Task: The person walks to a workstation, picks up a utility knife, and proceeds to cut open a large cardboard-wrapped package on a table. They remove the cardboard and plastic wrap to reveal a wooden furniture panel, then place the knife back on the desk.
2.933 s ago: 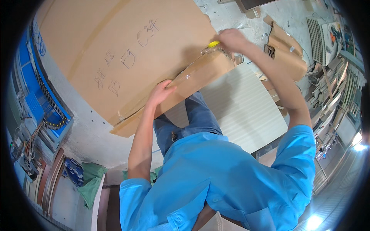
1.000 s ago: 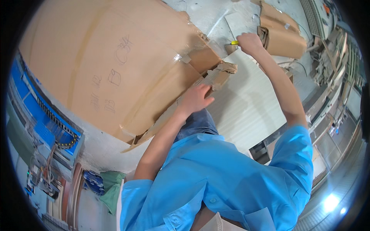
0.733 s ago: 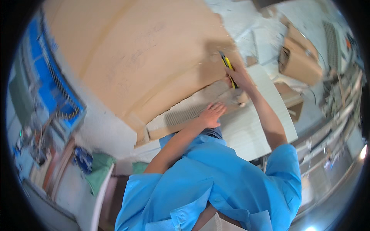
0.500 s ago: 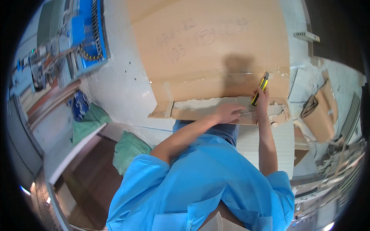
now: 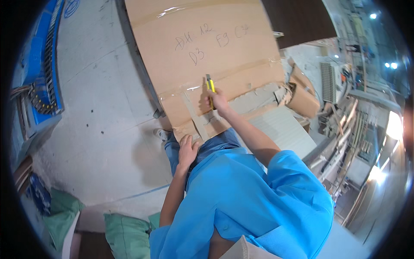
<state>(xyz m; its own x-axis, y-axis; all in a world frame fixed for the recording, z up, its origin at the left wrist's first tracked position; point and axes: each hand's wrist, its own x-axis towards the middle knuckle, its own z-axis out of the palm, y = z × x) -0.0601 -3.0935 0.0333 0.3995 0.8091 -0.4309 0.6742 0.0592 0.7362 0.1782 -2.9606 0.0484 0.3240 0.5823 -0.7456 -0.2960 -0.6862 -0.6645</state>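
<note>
A large brown cardboard sheet (image 5: 172, 69), with tape strips and handwriting on it, stretches away in front of me. My right hand (image 5: 219, 101) is wrapped round a yellow and black utility knife (image 5: 210, 84). The knife's tip points away from me, over the near part of the cardboard; whether the blade touches it I cannot tell. At the near left corner, my left hand (image 5: 188, 151) grips the cardboard's edge, fingers on top and partly bent. A tape strip (image 5: 194, 114) runs toward that corner. Along the near edge to the right, the cardboard's surface is torn, showing a greyish layer (image 5: 254, 98).
Pale ribbed sheeting (image 5: 280, 131) lies right of my legs. Beyond it are a bent piece of brown cardboard (image 5: 303, 101) and stacked strips (image 5: 345, 142). A dark brown panel (image 5: 302, 21) stands far right. Blue machinery (image 5: 41, 73) is at left, green sacks (image 5: 127, 235) lower left.
My view has swung and shifted to the right. My left hand has moved from the torn near edge to the left corner. The right hand has carried the knife leftward along the cardboard.
</note>
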